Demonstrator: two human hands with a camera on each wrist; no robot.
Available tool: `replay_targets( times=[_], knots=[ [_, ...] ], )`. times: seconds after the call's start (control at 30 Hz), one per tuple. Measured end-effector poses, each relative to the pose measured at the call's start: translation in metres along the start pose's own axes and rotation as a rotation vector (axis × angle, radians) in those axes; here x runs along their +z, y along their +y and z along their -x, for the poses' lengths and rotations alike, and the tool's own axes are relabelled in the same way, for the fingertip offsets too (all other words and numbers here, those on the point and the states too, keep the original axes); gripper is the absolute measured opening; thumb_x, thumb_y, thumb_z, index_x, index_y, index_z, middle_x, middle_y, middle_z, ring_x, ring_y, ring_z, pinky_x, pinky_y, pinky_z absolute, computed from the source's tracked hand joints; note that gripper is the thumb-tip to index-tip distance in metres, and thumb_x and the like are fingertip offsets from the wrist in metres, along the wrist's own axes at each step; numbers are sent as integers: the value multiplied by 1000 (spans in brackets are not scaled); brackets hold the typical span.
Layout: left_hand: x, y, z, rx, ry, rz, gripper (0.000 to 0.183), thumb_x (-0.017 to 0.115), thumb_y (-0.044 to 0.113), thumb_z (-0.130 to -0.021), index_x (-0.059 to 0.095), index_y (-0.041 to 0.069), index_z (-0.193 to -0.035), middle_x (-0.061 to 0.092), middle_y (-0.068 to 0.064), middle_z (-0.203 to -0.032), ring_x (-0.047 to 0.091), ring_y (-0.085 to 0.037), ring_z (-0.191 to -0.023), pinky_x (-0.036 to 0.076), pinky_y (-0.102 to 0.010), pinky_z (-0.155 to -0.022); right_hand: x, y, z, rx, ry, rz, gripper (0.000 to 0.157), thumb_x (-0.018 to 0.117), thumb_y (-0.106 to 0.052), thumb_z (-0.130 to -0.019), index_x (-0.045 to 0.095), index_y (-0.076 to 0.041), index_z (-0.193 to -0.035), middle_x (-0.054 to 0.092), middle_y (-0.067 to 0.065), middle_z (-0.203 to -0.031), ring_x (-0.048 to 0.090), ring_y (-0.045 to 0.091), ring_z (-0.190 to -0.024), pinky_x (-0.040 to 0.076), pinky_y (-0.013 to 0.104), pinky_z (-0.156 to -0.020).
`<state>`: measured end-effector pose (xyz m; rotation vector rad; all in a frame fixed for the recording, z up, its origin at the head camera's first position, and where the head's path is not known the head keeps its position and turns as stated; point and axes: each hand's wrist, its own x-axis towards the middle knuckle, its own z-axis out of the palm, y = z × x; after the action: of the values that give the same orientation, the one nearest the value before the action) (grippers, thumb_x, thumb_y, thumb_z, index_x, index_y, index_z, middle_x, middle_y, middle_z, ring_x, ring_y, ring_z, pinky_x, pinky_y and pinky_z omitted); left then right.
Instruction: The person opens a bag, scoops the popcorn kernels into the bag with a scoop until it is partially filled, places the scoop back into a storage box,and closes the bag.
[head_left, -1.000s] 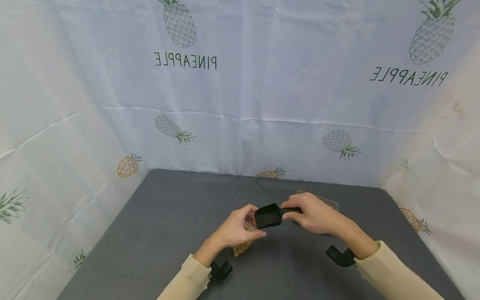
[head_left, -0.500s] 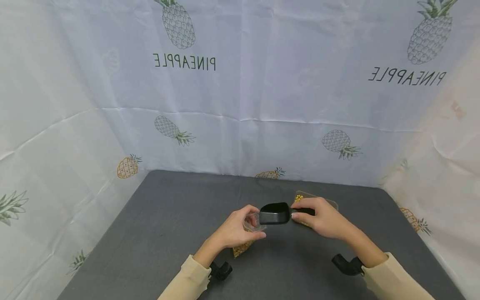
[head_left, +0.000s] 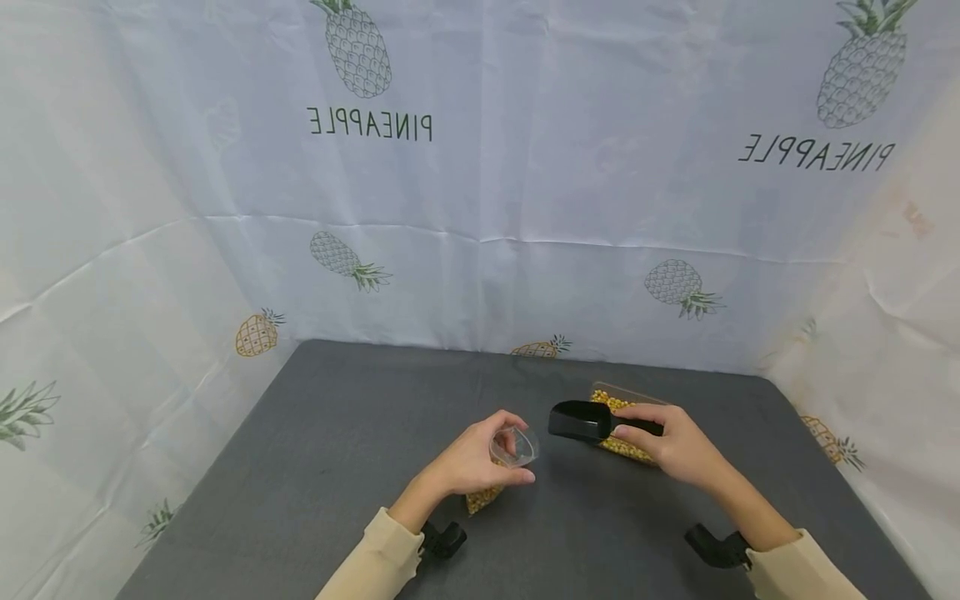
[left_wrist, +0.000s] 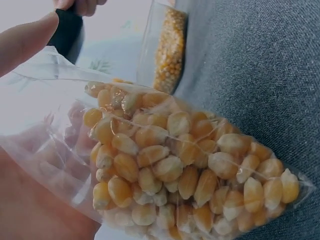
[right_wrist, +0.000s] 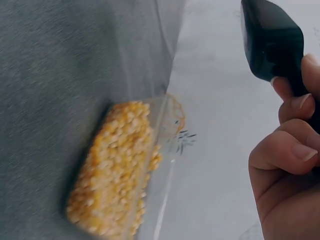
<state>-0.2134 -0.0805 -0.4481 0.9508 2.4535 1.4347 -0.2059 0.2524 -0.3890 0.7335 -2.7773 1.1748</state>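
My left hand holds the mouth of a clear plastic bag between fingers and thumb, spread round. Corn kernels fill the bag's pointed lower part, which hangs below the hand. In my right hand is a black scoop, gripped by its handle and held to the right of the bag. The scoop's hollow faces up and shows no kernels in the head view. Behind and below the right hand stands a clear plastic box of yellow corn kernels, partly hidden by that hand in the head view.
A dark grey tabletop lies under everything. White cloth printed with pineapples stands behind it and along both sides. Black wrist mounts sit on both forearms.
My right hand has drawn the scoop away from the bag to the right, and the scoop has turned so its hollow faces up. More of the corn box shows. The left hand stays nearly still.
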Motion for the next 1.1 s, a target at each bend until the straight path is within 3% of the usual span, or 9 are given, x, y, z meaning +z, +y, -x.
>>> replay_targets(
  times=[0.23,0.63,0.73,0.93,1.1],
  knots=[
    [-3,1,2,-26,-37,30,67,83,36,-86,51,15,-141,56,4,-102,59,-8,-96,51,-28,-80,-4,19,10,92,76,44,38,66,-25,-101,68,3,-127,63,28,-129,57,51,-120,49,64,-90],
    [-13,-6,3,-11,-125,208,72,82,36,-86,47,20,-147,57,-6,-110,59,-13,-101,51,-31,-86,-13,50,28,222,150,89,47,62,-31,-104,64,8,-130,61,33,-130,56,53,-118,50,63,-87],
    [-15,-9,3,21,-150,262,73,79,37,-89,45,13,-150,58,-10,-110,61,-13,-98,52,-32,-86,-14,58,31,251,154,112,50,61,-33,-104,62,10,-130,60,34,-129,56,54,-117,49,64,-86],
    [-15,-15,4,81,-133,353,59,53,38,-106,44,-3,-148,58,-27,-112,60,-15,-99,50,-33,-89,-14,70,35,299,173,159,52,62,-34,-103,62,12,-129,62,35,-124,59,53,-112,51,61,-83],
    [-14,-16,4,86,-82,443,59,28,37,-112,45,-10,-144,57,-35,-109,58,-12,-92,45,-30,-81,-12,75,36,331,161,185,53,63,-35,-102,63,11,-129,63,34,-124,60,52,-110,52,60,-82]
  ],
)
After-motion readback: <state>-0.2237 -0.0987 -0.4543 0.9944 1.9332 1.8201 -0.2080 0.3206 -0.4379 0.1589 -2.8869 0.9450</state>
